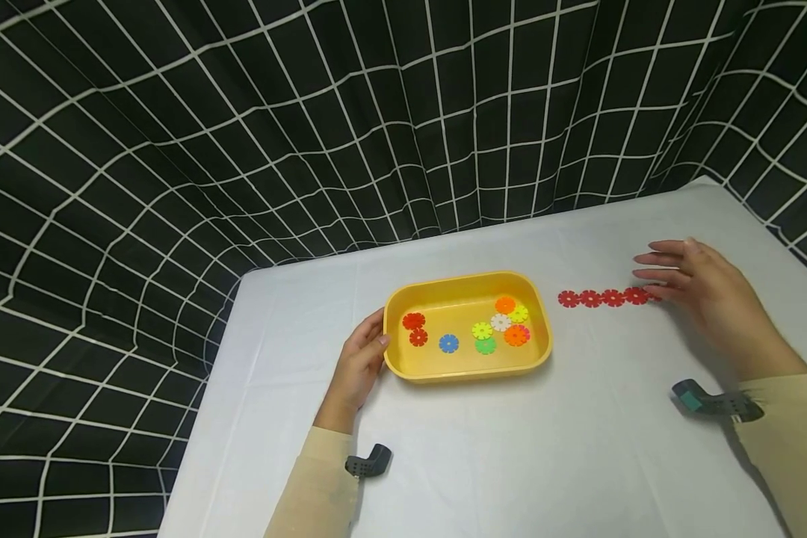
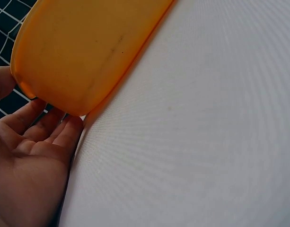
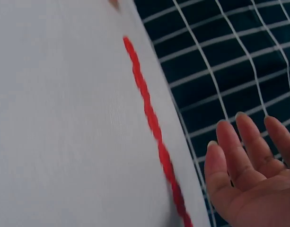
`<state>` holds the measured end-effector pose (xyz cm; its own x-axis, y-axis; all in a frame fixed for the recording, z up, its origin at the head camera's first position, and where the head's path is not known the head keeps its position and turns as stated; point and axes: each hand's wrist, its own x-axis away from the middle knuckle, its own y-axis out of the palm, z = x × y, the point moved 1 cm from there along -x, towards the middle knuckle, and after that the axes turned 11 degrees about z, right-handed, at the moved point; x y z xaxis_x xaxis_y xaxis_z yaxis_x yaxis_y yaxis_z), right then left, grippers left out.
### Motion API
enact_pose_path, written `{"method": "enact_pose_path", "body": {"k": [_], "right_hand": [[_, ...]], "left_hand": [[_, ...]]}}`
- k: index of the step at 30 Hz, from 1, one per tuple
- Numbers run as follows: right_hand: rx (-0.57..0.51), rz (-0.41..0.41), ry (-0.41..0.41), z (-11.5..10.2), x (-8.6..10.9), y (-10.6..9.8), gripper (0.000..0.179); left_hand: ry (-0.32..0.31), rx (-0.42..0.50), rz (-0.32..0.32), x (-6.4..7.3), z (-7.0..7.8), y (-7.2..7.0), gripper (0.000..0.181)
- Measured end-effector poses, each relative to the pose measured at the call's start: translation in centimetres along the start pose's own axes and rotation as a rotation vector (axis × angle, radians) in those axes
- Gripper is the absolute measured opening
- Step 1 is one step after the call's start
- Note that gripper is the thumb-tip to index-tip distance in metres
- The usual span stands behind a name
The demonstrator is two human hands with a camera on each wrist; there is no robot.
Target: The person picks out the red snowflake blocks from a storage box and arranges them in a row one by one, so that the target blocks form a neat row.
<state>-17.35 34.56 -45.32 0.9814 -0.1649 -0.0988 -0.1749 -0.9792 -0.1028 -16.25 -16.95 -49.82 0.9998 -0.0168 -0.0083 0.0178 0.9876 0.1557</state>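
My left hand (image 1: pixel 359 362) holds a yellow plastic tray (image 1: pixel 467 376) by its left end, thumb at the rim and fingers against the outer wall in the left wrist view. Inside lie several small notched plastic discs: red discs (image 1: pixel 414 321) at the left, a blue disc (image 1: pixel 448 344) near the middle, and green, yellow, white and orange discs (image 1: pixel 505 305) toward the right. To the tray's right, a chain of red notched discs (image 1: pixel 590 299) lies in a straight row. My right hand (image 1: pixel 702 299) hovers over the chain's right end, fingers spread and holding nothing, hiding part of it.
A white cloth (image 1: pixel 484 463) covers the table. Behind and at both sides hangs a black curtain (image 1: pixel 350 127) with a white grid. Each wrist carries a dark camera mount (image 1: pixel 370 462).
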Motion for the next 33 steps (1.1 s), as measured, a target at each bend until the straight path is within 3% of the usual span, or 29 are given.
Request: {"method": "enact_pose_path", "body": {"k": [5,12,33], "right_hand": [[0.128,-0.065,-0.048,-1.1,0.5,1.8,0.049],[0.104,-0.126,-0.095,-2.6,1.1,4.7,0.048],[0.109,-0.273,-0.054,-6.4,1.6,13.2,0.057]], "left_hand": [[0.001,0.013,-0.002,0.0,0.1,0.0,0.052],[-0.005,0.008,0.006,0.0,0.1,0.1,0.051],[0.001,0.025,-0.004,0.0,0.0,0.0,0.052]]}}
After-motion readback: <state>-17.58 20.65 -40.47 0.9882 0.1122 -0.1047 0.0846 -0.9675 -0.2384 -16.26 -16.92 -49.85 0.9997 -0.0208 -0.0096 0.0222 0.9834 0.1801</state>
